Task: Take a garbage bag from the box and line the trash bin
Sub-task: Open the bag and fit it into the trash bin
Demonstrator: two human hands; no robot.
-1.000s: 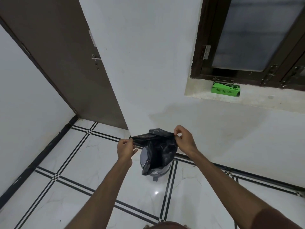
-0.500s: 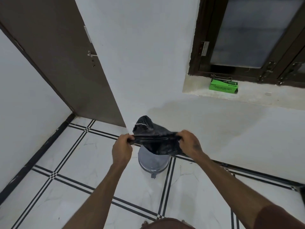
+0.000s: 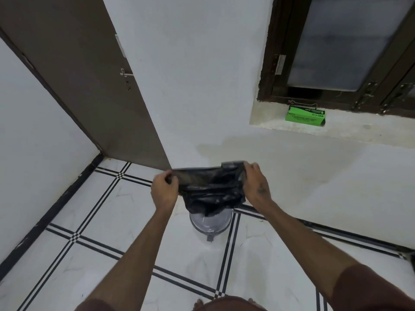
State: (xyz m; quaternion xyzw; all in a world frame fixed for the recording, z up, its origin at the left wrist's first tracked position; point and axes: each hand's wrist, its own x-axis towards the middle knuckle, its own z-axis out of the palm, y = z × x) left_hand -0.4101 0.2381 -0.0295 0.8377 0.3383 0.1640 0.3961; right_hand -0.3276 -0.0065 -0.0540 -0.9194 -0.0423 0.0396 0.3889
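Note:
A black garbage bag (image 3: 210, 189) hangs stretched between my two hands, its mouth pulled wide and its body drooping downward. My left hand (image 3: 164, 190) grips the bag's left edge; my right hand (image 3: 256, 184) grips the right edge. Directly below the bag stands a small grey trash bin (image 3: 210, 225) on the tiled floor, its top hidden by the hanging bag. The green garbage bag box (image 3: 305, 116) lies on the window sill at the upper right, away from both hands.
A white wall runs behind the bin, with a brown door (image 3: 85, 81) to the left and a dark-framed window (image 3: 336, 52) above the sill (image 3: 359, 131). White floor tiles with black lines (image 3: 94, 221) surround the bin. My feet show at the bottom edge.
My hands have pulled farther apart, spreading the bag's mouth wider. The puffed-up part of the bag has dropped and now hangs down over the bin.

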